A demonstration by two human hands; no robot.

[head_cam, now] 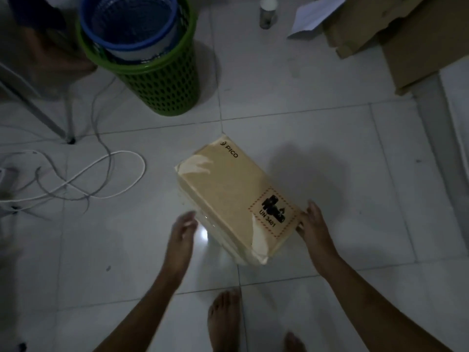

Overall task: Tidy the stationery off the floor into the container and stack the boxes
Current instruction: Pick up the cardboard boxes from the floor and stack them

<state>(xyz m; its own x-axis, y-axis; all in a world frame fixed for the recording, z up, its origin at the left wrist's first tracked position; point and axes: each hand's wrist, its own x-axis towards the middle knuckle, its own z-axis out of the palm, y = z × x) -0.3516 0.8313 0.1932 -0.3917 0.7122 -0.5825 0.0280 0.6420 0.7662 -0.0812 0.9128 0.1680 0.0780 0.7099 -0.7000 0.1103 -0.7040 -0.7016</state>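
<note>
PICO carton (234,196) long axis 11-to-5 o'clock; right hand (313,226) fingers spread, touching 5 o'clock corner; left hand (183,228) relaxed, just beside, nothing held.

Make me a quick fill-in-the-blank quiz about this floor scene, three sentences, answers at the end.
1. The blue basket sits inside the ____ basket.
2. The box is printed with the brand name ____.
3. The ____ hand touches the box's corner; the other hand hovers apart.

Answers: green; PICO; right
</note>
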